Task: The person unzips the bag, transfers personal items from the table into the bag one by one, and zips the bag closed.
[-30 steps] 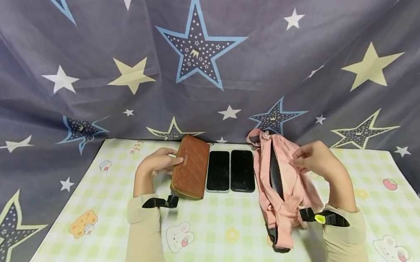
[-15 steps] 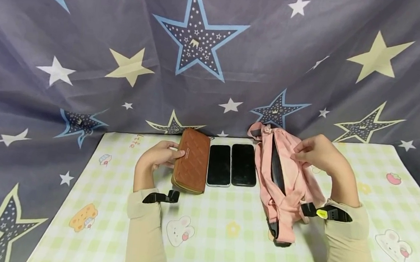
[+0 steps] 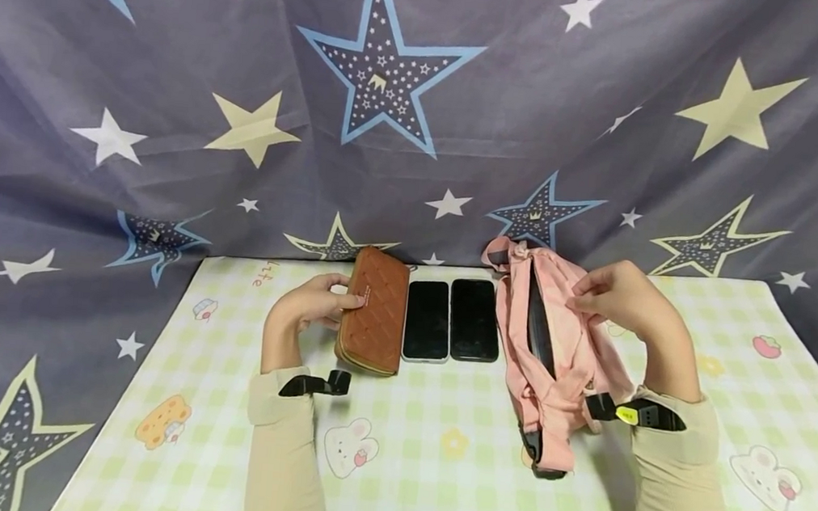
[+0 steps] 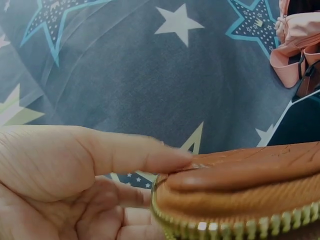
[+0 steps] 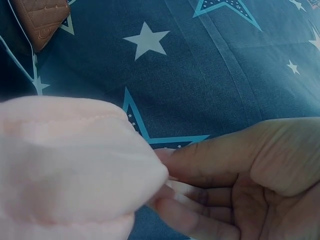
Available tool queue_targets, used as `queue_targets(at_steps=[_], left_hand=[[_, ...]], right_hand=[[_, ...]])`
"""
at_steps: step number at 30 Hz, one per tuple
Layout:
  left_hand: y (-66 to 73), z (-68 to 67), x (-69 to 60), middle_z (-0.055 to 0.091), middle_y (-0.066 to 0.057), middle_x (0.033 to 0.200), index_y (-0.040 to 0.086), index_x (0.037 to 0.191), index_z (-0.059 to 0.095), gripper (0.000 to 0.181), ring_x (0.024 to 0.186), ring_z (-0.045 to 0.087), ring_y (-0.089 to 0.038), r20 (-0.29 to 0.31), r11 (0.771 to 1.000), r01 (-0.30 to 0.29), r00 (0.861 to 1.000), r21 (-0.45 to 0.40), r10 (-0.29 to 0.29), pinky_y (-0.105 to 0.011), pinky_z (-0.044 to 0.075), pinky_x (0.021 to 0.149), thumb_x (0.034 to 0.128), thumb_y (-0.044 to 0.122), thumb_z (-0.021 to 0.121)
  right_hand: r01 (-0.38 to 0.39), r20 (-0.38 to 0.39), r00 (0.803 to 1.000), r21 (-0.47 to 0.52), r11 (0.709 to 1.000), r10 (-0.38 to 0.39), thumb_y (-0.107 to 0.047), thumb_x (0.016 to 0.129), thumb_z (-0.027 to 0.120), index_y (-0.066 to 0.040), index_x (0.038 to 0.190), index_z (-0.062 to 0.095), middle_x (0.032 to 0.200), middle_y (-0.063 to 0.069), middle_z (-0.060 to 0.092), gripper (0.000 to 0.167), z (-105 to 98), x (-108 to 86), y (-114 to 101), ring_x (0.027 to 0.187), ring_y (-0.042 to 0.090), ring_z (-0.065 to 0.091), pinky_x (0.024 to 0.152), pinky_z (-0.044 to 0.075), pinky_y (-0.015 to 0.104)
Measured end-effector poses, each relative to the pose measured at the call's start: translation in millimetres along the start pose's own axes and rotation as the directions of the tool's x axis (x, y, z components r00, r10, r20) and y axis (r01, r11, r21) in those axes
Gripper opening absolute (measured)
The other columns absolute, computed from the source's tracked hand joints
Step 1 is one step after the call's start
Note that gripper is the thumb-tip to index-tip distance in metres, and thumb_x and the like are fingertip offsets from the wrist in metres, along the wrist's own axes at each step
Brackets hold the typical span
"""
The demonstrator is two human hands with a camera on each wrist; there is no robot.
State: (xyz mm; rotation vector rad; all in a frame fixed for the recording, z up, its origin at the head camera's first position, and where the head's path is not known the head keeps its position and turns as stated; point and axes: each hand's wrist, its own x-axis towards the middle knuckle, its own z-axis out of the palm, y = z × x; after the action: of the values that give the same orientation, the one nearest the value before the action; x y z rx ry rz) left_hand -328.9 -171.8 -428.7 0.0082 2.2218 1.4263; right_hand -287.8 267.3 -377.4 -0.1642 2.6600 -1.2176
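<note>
My left hand (image 3: 310,302) grips the left side of a brown quilted wallet (image 3: 377,318), thumb on top and the other fingers below. In the left wrist view the wallet's gold zipper (image 4: 230,227) runs along its edge. My right hand (image 3: 620,300) pinches the fabric of a pink bag (image 3: 568,334) on its right side. The bag lies on the table with its dark zipped opening (image 3: 540,324) facing up. Between wallet and bag lie two phones side by side, one with a pale edge (image 3: 427,322) and one all black (image 3: 475,320).
A green checked tablecloth (image 3: 417,500) with printed cartoon figures covers the table. Behind it hangs a dark curtain (image 3: 414,199) with stars. The bag's strap end and black buckle (image 3: 549,472) reach toward the front.
The head view has tilted slightly, shifting the whole scene up a little in the picture. Both hands keep their holds on the wallet and the bag.
</note>
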Motion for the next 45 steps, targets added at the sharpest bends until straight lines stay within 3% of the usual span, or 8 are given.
queue_targets(at_steps=[5,11,21,26,30,34,45], left_hand=[[3.0,2.9,1.7,0.072,-0.023,0.116,-0.007,0.142,0.045,0.051,0.083,0.074,-0.014,-0.022,1.000,-0.008,1.000,-0.022,0.007,-0.037,0.062,0.084,0.1004,0.015,0.063],[9.6,7.3,1.9,0.074,-0.005,0.093,-0.006,0.136,0.050,0.047,0.076,0.070,-0.010,-0.091,1.000,-0.024,0.996,-0.018,0.022,-0.031,0.061,0.078,0.0979,0.015,0.067],[16.7,6.3,-4.9,0.068,0.005,0.088,-0.002,0.150,0.043,0.064,0.073,0.064,-0.007,-0.165,0.995,-0.067,0.985,-0.071,0.055,-0.028,0.059,0.077,0.0962,0.018,0.070],[21.5,6.3,-7.5,0.070,-0.003,0.108,-0.002,0.153,0.039,0.065,0.087,0.069,-0.011,-0.121,0.987,-0.091,0.990,-0.131,0.075,-0.026,0.059,0.082,0.0977,0.017,0.068],[24.9,10.3,-5.9,0.071,0.000,0.104,-0.004,0.153,0.037,0.065,0.085,0.070,-0.010,-0.066,0.977,-0.115,0.992,-0.177,0.105,-0.025,0.058,0.082,0.0980,0.013,0.067],[32.3,19.8,-2.4,0.073,0.005,0.098,-0.004,0.153,0.038,0.064,0.083,0.071,-0.009,-0.016,0.976,-0.128,0.992,-0.179,0.127,-0.027,0.057,0.084,0.0982,0.013,0.066],[52.6,54.9,3.3,0.074,-0.007,0.111,-0.004,0.150,0.042,0.058,0.085,0.072,-0.011,0.065,0.966,-0.162,0.982,-0.201,0.178,-0.033,0.058,0.089,0.0982,0.011,0.065]], right_hand=[[0.003,0.000,1.000,-0.006,1.000,-0.003,-0.006,0.093,0.071,0.015,0.105,0.068,0.078,0.007,0.075,0.024,-2,1.4,-1,0.063,0.012,0.068,0.065,0.061,0.033],[0.002,0.009,1.000,0.007,1.000,-0.002,-0.005,0.092,0.072,0.014,0.104,0.068,0.080,0.005,0.074,0.023,0,0.7,2,0.065,0.011,0.068,0.066,0.062,0.033],[0.005,0.013,1.000,0.020,1.000,-0.006,-0.004,0.093,0.071,0.015,0.104,0.068,0.079,0.007,0.074,0.023,1,0.4,3,0.064,0.011,0.069,0.066,0.062,0.034],[0.003,0.012,1.000,0.027,1.000,-0.004,-0.004,0.093,0.071,0.016,0.104,0.068,0.080,0.007,0.075,0.023,0,-0.3,2,0.065,0.010,0.068,0.066,0.062,0.034],[0.006,0.012,1.000,0.028,1.000,-0.007,-0.003,0.093,0.071,0.015,0.105,0.068,0.081,0.007,0.075,0.023,0,0.0,2,0.066,0.009,0.068,0.067,0.062,0.034],[0.005,0.010,1.000,0.030,1.000,-0.005,-0.004,0.093,0.071,0.015,0.106,0.068,0.081,0.008,0.075,0.024,-1,0.4,5,0.066,0.010,0.069,0.067,0.062,0.034],[-0.009,0.002,1.000,0.034,0.999,0.009,-0.007,0.093,0.071,0.014,0.108,0.068,0.081,0.007,0.075,0.026,-6,0.8,8,0.067,0.011,0.069,0.067,0.061,0.031]])
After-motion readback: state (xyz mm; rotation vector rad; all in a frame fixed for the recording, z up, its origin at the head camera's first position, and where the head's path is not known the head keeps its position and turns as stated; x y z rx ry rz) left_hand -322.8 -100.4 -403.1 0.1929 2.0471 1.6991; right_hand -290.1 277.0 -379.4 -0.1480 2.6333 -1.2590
